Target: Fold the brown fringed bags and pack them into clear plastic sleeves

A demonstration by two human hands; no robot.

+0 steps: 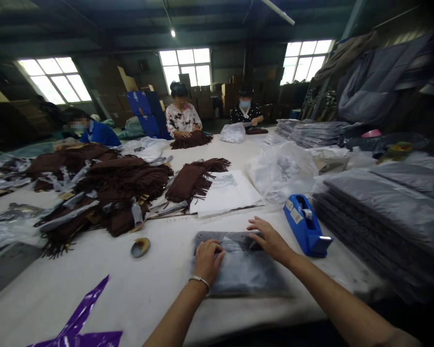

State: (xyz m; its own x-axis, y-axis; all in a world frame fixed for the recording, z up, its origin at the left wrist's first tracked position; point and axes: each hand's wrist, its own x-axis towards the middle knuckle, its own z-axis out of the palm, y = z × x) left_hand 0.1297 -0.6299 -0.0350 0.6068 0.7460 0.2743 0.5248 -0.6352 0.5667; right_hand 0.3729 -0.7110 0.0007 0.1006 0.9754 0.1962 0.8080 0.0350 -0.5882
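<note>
A grey plastic-wrapped packet point(244, 270) lies flat on the white table point(141, 294) in front of me. My left hand point(207, 260), with a bracelet at the wrist, rests on the packet's left part with its fingers curled down against it. My right hand point(269, 238) lies on the packet's top edge, fingers stretched out and spread. Neither hand lifts anything. A blue tape dispenser point(305, 224) stands just right of my right hand.
Brown fringed garments point(123, 185) are heaped at left, one more point(193, 180) beside white sheets point(226, 193). Stacked grey packets point(386, 212) fill the right side. A clear plastic bag point(280, 171), a tape roll point(140, 247) and purple film point(79, 323) lie around. Three people sit at the far end.
</note>
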